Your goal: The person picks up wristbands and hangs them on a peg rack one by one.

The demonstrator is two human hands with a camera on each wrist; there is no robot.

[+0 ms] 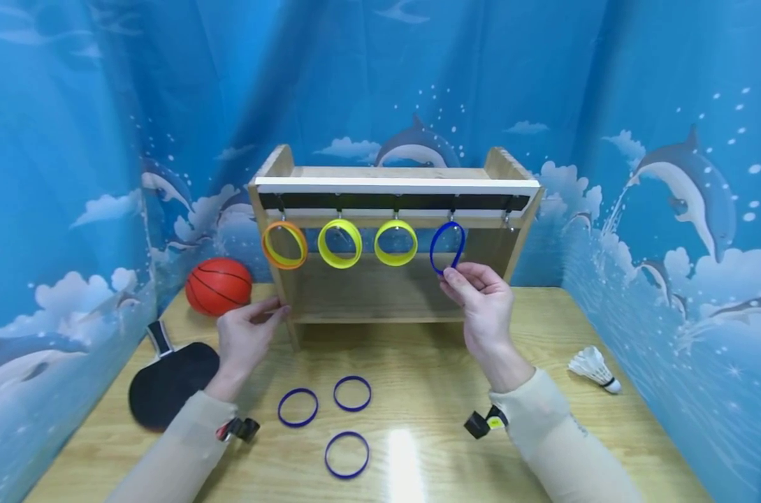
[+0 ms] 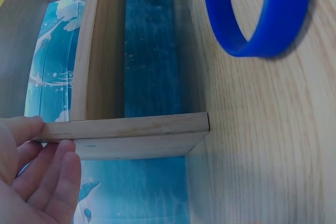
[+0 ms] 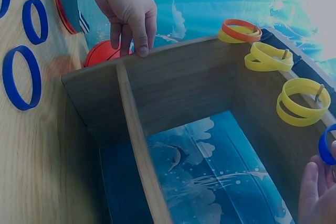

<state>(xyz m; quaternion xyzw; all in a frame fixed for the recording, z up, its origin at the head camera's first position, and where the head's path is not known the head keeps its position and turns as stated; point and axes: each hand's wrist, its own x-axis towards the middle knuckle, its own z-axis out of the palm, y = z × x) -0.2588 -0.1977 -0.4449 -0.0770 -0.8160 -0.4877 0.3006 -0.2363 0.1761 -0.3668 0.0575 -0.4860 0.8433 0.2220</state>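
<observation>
A wooden rack [image 1: 374, 297] with hooks under its top front bar stands on the table. My right hand [image 1: 488, 314] pinches the lower edge of a blue silicone wristband [image 1: 461, 244], whose top is at the fourth hook. My left hand [image 1: 248, 337] grips the rack's left side panel, thumb on one face and fingers on the other in the left wrist view. An orange wristband [image 1: 284, 265] hangs with a yellow one on the first hook. Yellow wristbands [image 1: 339, 265] hang on the second hook, with more yellow wristbands [image 1: 395, 262] on the third. The rightmost hook [image 1: 507, 221] holds no band.
Three blue wristbands [image 1: 352, 409] lie flat on the table [image 1: 418, 391] in front of the rack. To the left are a red basketball [image 1: 219, 286] and a black table tennis paddle [image 1: 174, 384]. A shuttlecock [image 1: 594, 368] lies at right. Dolphin-print curtains [image 1: 355, 84] enclose the table.
</observation>
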